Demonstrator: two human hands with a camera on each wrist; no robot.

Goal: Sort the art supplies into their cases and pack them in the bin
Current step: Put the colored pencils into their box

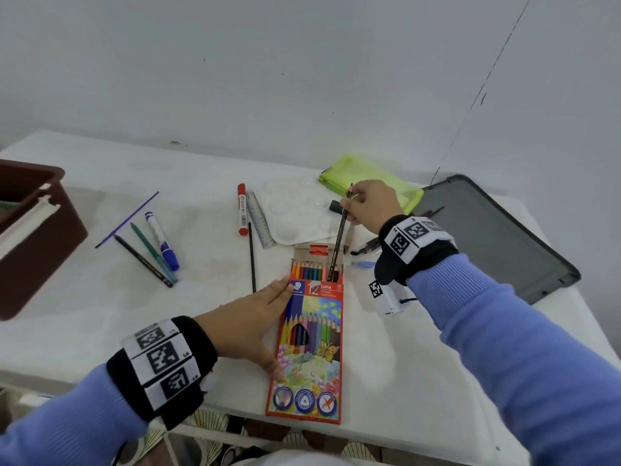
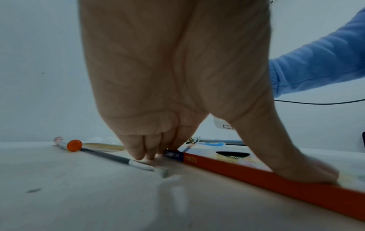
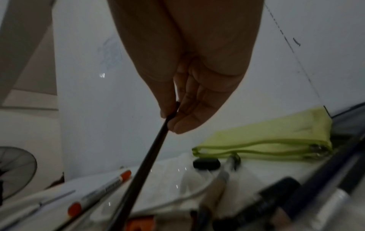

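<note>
Item: my right hand (image 1: pixel 369 205) pinches a dark pencil (image 1: pixel 338 242); I angle it toward six o'clock into the box (image 1: pixel 311 334), steadied by my flat left hand (image 1: pixel 252 326).

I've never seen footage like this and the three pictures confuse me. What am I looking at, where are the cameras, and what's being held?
No machine here: a person wears three cameras. The big view looks down from the head; the other two sit on the wrists, looking along each hand.

The right hand pinches a dark pencil in its fingers, its lower end at the open top of the coloured pencil box. The left hand steadies that box from its side.

On the white table also lie a red marker, a ruler, a blue marker, a green pouch and, at the left edge, a brown bin.
</note>
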